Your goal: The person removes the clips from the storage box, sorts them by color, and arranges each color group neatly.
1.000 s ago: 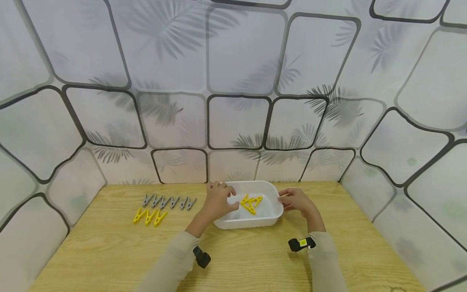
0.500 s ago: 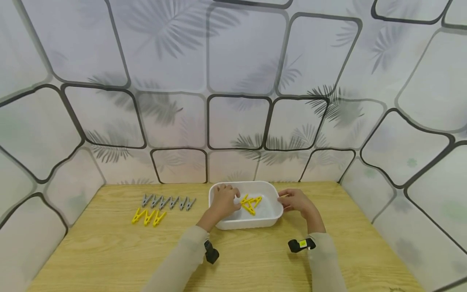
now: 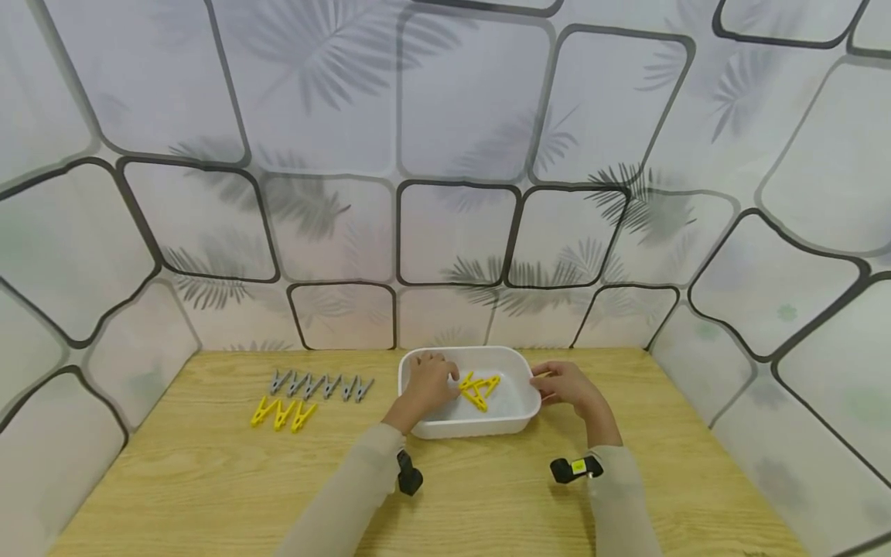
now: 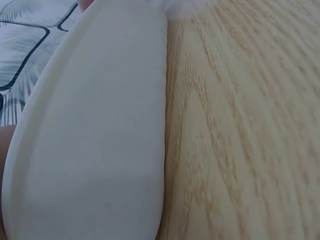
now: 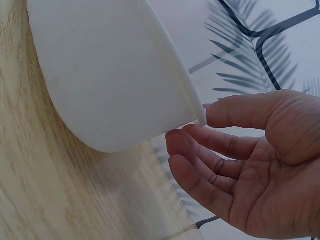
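Note:
A white plastic tray (image 3: 480, 427) stands on the table, its outer side filling much of the left wrist view. Inside lie yellow clothespins (image 3: 476, 394), overlapping one another. My left hand (image 3: 429, 383) is over the tray's left half, fingers bent downward, thumb and index fingertips apart right beside the clothespins. Its underside is hidden in the head view. At the tray's right end my right hand (image 5: 245, 155) pinches the rim, thumb on top and fingers beneath.
Several grey clothespins (image 3: 327, 385) form a row on the table (image 3: 487, 495) to the left. In front of them is a row of 3 yellow clothespins (image 3: 281, 415). A patterned curtain (image 3: 452, 232) rises behind the table.
My left hand has moved right, from the tray's left edge to over its inside, closer to the yellow clothespins. The right hand stays on the rim.

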Action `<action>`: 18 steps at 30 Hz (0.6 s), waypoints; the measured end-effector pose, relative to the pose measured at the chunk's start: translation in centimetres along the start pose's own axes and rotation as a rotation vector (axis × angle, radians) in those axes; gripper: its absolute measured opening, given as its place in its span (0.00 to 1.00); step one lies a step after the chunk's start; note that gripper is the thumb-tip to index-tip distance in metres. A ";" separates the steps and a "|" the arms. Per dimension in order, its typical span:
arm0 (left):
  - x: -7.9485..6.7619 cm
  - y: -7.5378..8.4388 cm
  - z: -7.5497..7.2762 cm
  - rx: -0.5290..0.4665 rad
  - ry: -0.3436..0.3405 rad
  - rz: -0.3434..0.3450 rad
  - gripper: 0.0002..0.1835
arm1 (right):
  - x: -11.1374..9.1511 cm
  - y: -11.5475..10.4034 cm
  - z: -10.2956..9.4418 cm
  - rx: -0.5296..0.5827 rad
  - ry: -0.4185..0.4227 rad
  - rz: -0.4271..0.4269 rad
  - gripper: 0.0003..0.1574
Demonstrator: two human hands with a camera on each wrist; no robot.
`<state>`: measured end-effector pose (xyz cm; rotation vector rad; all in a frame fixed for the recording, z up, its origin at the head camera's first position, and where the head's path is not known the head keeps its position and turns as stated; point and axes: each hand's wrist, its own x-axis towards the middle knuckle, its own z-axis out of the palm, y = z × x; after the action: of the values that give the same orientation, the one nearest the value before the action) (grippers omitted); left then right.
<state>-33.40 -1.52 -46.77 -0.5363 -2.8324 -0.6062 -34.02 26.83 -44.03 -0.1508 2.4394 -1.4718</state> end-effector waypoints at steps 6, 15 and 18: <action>0.5 -0.1 0.3 0.008 0.005 -0.003 0.07 | 0.0 0.0 0.2 0.004 -0.001 -0.002 0.26; 1.0 0.4 0.1 0.063 -0.023 -0.017 0.09 | -0.1 0.0 0.2 0.001 0.001 -0.008 0.25; 1.0 0.7 -0.1 0.069 -0.029 -0.023 0.10 | 0.1 0.1 0.1 0.005 0.008 -0.002 0.24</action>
<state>-33.98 -0.68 -46.13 -0.5056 -2.8780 -0.5067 -34.04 26.78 -44.12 -0.1467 2.4418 -1.4825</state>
